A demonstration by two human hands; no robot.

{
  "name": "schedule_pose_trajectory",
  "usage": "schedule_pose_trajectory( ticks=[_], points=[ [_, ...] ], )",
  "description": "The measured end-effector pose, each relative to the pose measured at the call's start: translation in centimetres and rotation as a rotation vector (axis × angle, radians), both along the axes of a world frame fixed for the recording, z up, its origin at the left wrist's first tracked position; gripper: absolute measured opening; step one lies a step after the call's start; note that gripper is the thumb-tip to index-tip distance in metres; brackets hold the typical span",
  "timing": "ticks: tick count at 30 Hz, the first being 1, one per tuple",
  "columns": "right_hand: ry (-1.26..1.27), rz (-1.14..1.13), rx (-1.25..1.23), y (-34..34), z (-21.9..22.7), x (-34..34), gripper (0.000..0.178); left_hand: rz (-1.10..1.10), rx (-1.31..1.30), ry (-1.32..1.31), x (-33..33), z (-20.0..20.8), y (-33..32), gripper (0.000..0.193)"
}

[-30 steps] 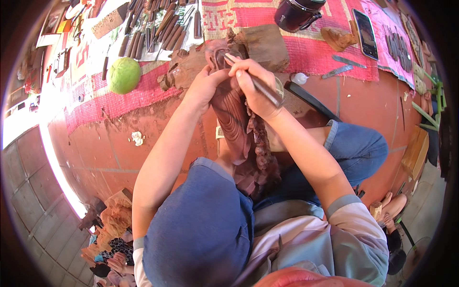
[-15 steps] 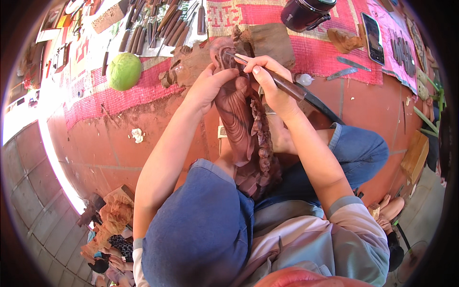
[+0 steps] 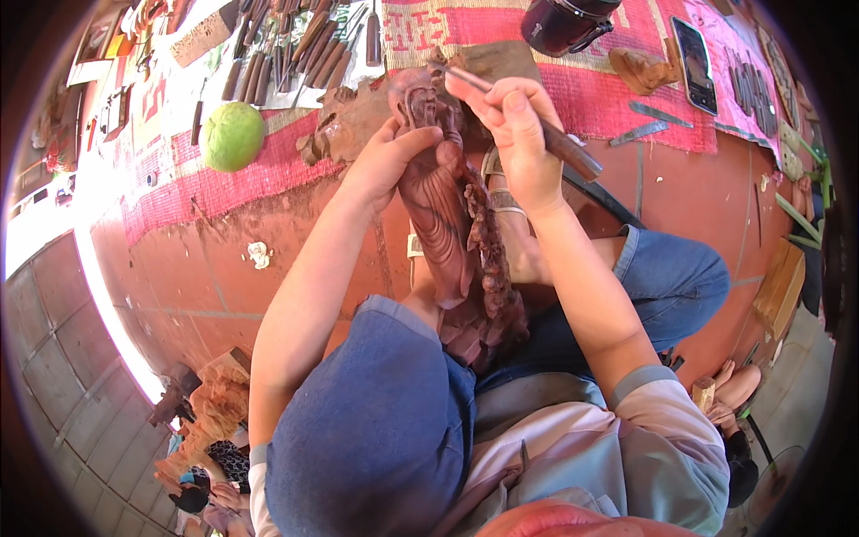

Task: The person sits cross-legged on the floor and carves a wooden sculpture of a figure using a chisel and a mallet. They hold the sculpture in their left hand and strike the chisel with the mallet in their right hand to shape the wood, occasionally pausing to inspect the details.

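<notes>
A reddish-brown carved wooden figurine [image 3: 434, 224] of a bearded figure in draped robes lies over my lap, its head pointing away from me. Its upper end reaches a rough brown wood block [image 3: 506, 76]. My left hand [image 3: 383, 170] is wrapped round the figurine's shoulder, thumb across its chest. In my right hand [image 3: 528, 134] is a wood-handled carving chisel [image 3: 573, 154], held like a pen. The chisel's metal tip is just right of the figurine's head, seemingly off the carved surface. A knobbly carved staff-like strip [image 3: 490, 255] runs down the figurine's right side.
Beyond the block, a red woven mat [image 3: 206, 192] bears a green round fruit [image 3: 232, 137], rows of carving tools [image 3: 313, 54], a dark lidded mug [image 3: 559, 27], a phone [image 3: 694, 67] and flat blades [image 3: 640, 134]. Other people sit at the lower left and right.
My right hand has lifted the chisel away from the figurine's face, up and to the right, uncovering the face. The figurine has turned slightly; my left hand keeps its hold.
</notes>
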State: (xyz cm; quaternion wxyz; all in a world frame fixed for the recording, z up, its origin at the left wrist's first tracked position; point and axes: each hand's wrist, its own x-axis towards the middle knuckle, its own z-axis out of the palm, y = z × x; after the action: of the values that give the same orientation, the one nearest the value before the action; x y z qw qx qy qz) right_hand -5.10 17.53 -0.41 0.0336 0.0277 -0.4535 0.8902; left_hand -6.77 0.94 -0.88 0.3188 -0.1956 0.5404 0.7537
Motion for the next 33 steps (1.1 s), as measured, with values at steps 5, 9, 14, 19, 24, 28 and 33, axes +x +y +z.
schedule_pose_trajectory(
  ticks=[5,9,14,19,24,28,33],
  points=[
    [0.126,0.033,0.224,-0.1,-1.6,1.2,0.021,-0.018,0.001,0.018,-0.1,-0.3,0.1,0.037],
    [0.180,-0.118,0.520,-0.6,-1.0,1.1,0.022,-0.041,-0.026,0.012,-0.2,0.1,0.0,0.040],
    [0.455,-0.072,0.859,0.3,-1.4,0.3,0.019,-0.032,0.001,0.036,-0.1,-0.3,-0.2,0.043],
    [0.433,0.104,0.872,0.8,-0.3,0.1,0.010,-0.026,0.003,0.020,-0.2,-0.4,-0.3,0.056],
    [0.439,0.171,0.877,1.3,0.3,-0.3,0.016,-0.050,0.029,0.023,-0.4,-0.9,-0.4,0.056],
    [0.390,0.212,0.830,1.8,0.7,-0.7,0.019,-0.062,0.035,0.033,-0.4,-0.8,-0.4,0.052],
    [0.357,0.306,0.796,2.1,1.0,-1.3,0.017,-0.055,0.047,0.029,-0.2,-0.8,-0.4,0.050]
  ],
)
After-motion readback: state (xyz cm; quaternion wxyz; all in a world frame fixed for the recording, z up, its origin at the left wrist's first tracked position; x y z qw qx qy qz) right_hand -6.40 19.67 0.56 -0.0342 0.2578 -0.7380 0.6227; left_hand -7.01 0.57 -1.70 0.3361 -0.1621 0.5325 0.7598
